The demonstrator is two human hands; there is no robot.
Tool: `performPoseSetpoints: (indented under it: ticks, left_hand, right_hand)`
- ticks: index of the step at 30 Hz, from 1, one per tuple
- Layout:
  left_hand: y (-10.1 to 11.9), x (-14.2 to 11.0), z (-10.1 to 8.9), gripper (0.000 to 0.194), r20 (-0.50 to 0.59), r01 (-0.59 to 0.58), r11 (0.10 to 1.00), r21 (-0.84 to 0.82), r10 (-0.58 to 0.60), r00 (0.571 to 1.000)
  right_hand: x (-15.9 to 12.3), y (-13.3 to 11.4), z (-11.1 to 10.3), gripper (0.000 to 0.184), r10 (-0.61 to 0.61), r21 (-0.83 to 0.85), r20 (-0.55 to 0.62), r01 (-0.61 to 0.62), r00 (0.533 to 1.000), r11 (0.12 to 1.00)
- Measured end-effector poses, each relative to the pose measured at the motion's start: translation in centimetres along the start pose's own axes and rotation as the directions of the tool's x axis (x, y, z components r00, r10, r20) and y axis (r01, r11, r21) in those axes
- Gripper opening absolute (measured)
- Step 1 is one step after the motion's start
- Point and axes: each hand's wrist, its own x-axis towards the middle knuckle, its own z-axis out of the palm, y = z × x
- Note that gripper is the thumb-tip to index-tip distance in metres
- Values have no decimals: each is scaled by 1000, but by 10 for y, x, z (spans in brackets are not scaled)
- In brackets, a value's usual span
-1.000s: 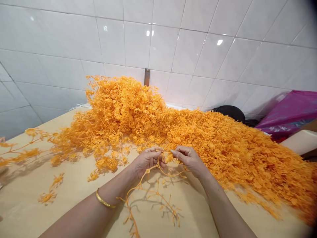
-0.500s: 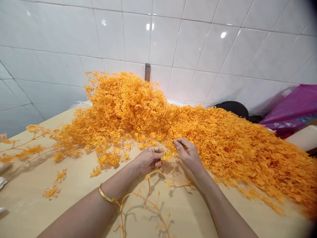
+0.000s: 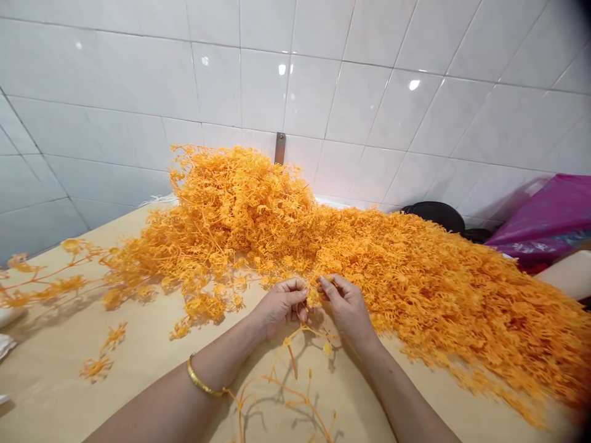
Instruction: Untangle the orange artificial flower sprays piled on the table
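A big heap of orange plastic flower sprigs (image 3: pixel 378 258) covers the back and right of the beige table (image 3: pixel 138 363). My left hand (image 3: pixel 281 304), with a gold bangle (image 3: pixel 203 384) on its wrist, is closed on a thin orange branched stem (image 3: pixel 286 381) that trails down toward me. My right hand (image 3: pixel 344 304) pinches a small orange flower piece (image 3: pixel 314 298) at the tip of that stem, fingertips of both hands almost touching, right at the front edge of the heap.
Loose orange sprigs (image 3: pixel 46 286) and small bits (image 3: pixel 95 366) lie at the left of the table. White tiled wall behind. A black round object (image 3: pixel 434 213) and a magenta plastic bag (image 3: pixel 545 218) sit at the back right, with a white object (image 3: pixel 570 274) beside them.
My hands came closer together around the small flower piece. The stem hanging from my left hand shifted lower. The view moved slightly.
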Motion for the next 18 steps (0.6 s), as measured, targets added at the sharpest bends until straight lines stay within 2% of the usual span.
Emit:
performPoseSetpoints:
  ticks: [4,8,10,13,16,18]
  left_hand:
    - [3,1,0,24,-5,54,999,5,-54,999]
    - [8,1,0,24,-42,119,987,108,-115,992]
    - [10,-1,0,25,-23,150,974,170,-149,989]
    - [12,-3,0,26,48,167,956,240,-184,982]
    - [12,-4,2,27,53,158,956,249,-177,983]
    - [11,-3,3,26,49,149,960,238,-166,985]
  right_hand:
    - [3,2,-5,31,56,112,33,-60,998,992]
    - [2,0,-6,32,-5,56,70,1,998,998]
    - [1,0,-6,34,-13,-7,58,14,998,1000]
    - [1,-1,-7,35,-20,-153,-60,11,998,988]
    - [1,-2,-9,36,-106,-308,-212,37,971,951]
    - [2,-3,-9,36,-150,-342,-274,50,950,939]
